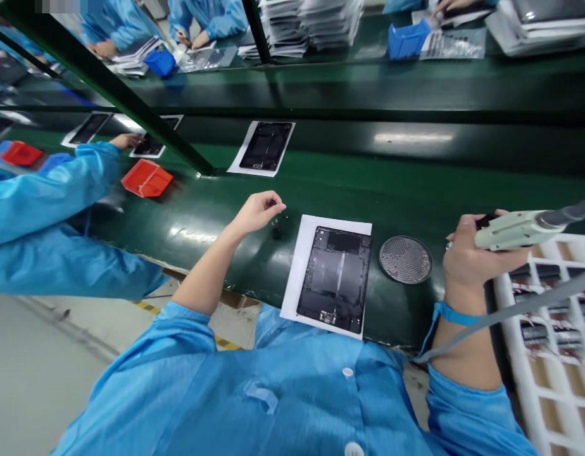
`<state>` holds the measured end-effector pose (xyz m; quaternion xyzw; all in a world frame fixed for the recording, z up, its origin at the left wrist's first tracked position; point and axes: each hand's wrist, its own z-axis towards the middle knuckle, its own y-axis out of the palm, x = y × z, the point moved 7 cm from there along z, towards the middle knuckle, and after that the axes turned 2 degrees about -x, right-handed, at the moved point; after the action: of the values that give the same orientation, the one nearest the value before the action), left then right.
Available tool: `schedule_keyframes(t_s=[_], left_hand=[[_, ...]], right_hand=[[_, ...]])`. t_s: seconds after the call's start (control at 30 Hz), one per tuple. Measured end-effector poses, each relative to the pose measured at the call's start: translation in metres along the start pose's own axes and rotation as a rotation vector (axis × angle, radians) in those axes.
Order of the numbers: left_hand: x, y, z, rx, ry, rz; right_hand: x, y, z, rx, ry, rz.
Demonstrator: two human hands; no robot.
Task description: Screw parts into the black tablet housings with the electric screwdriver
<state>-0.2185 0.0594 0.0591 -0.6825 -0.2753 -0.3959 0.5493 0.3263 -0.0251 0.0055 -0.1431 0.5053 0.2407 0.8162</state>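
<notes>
My left hand (258, 211) is closed in a pinch above the bench, left of the nearest tablet housing. What its fingertips hold is too small to make out, and a few tiny bits show just below them. My right hand (473, 256) grips a pale green electric screwdriver (515, 230) with a thick grey cord; its tip is hidden. Between my hands, a black tablet housing (337, 278) lies open side up on a white sheet (293, 288). A round dimpled metal dish (405, 259) sits between the housing and my right hand.
Another housing (266, 147) on paper lies farther back. A green post (131, 104) slants across the left. Orange bin (147, 178) stands near a co-worker's sleeve (74, 177). A white divided tray (525, 373) with parts is at right. Paper stacks (309, 25) and blue bins (407, 39) line the far bench.
</notes>
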Motion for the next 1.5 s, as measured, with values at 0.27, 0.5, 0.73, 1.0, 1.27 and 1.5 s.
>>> schedule_keyframes(t_s=[0.27,0.5,0.73,1.0,1.27,1.5], left_hand=[[0.086,0.030,0.002,0.014,0.222,0.012],[0.097,0.129,0.013,-0.234,0.161,-0.201],[0.092,0.212,0.026,-0.409,0.112,-0.048],[0.088,0.226,0.032,-0.273,0.335,0.325],[0.069,0.229,0.030,-0.199,0.384,0.365],[0.072,0.240,0.035,-0.245,0.455,0.428]], right_hand=[[-0.026,0.003,-0.011,-0.064,0.014,-0.029],[-0.054,0.006,-0.015,-0.130,-0.012,-0.035],[-0.061,0.008,-0.017,-0.142,-0.072,-0.048],[-0.059,0.013,-0.017,-0.152,-0.015,-0.126],[-0.061,0.013,-0.018,-0.186,-0.015,-0.044],[-0.080,0.033,-0.046,-0.251,0.063,0.178]])
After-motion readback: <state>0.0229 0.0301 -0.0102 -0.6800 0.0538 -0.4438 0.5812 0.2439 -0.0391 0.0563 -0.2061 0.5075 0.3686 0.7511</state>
